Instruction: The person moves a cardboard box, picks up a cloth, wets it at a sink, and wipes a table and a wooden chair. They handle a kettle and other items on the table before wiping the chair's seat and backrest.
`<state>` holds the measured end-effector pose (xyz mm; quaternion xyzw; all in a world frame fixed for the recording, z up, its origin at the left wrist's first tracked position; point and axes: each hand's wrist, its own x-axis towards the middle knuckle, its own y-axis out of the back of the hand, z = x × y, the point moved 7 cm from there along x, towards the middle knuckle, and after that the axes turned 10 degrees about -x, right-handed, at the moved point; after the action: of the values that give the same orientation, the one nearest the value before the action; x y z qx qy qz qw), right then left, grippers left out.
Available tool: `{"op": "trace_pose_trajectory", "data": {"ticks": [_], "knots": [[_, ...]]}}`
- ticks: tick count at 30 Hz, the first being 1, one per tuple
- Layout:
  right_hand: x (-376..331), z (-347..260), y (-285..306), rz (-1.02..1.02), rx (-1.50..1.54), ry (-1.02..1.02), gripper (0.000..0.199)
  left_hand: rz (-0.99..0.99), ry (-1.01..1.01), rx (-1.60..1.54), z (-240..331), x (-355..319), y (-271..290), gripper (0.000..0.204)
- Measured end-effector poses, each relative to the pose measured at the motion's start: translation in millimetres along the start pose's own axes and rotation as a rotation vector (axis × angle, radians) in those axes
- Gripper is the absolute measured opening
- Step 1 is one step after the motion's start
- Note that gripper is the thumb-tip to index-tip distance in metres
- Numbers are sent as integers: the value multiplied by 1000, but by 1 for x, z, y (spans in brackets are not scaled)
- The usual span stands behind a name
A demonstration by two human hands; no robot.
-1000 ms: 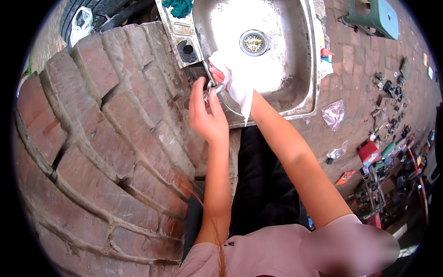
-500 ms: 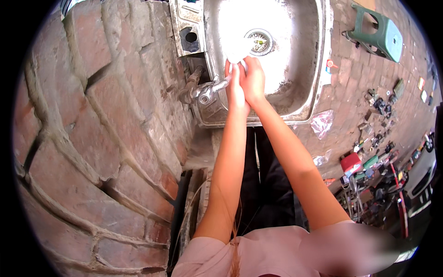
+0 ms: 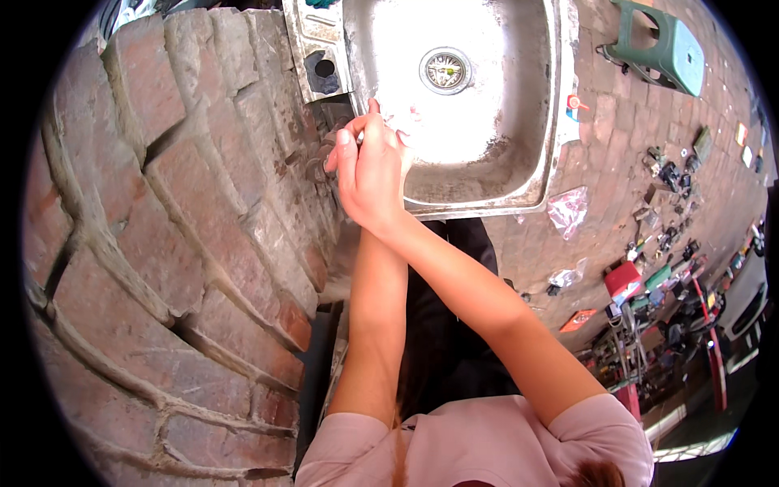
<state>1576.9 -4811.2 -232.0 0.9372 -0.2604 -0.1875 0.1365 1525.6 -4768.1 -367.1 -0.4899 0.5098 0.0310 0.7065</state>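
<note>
My right hand (image 3: 372, 174) crosses over my left wrist at the near left corner of a metal sink (image 3: 519, 183). Its fingers are curled round the tap, which they almost wholly cover. Underneath, my left hand (image 3: 405, 156) is mostly hidden; only its edge and some faint fingertips show in the glare over the basin, so its grip is unclear. A round drain strainer (image 3: 445, 71) with a small green scrap on it lies in the sink floor. Strong light washes out the middle of the basin.
A rough brick wall (image 3: 146, 235) rises close on my left. Across the brick floor to the right stand a green plastic stool (image 3: 677, 53), a clear plastic bag (image 3: 568, 209) and a red box (image 3: 622, 279) among scattered tools and parts. An orange packet (image 3: 577, 320) lies nearer.
My hands were together over the sink beside the tap. Now the right hand has moved left across the left wrist onto the tap, and the left hand sits beneath it. The view has shifted slightly.
</note>
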Motion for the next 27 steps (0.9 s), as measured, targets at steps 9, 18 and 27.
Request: {"op": "trace_pose_trajectory", "data": {"ticks": [9,18,27], "knots": [[2,-1,-2,-4,-78,55,12,7,-9,84,6,3,-3,44],[17,42,44,-22,62,187,27,-47,89,70,14,30,-7,43],[58,118,83,-190,-301,516,16,87,-1,413,33,45,37,28]]}}
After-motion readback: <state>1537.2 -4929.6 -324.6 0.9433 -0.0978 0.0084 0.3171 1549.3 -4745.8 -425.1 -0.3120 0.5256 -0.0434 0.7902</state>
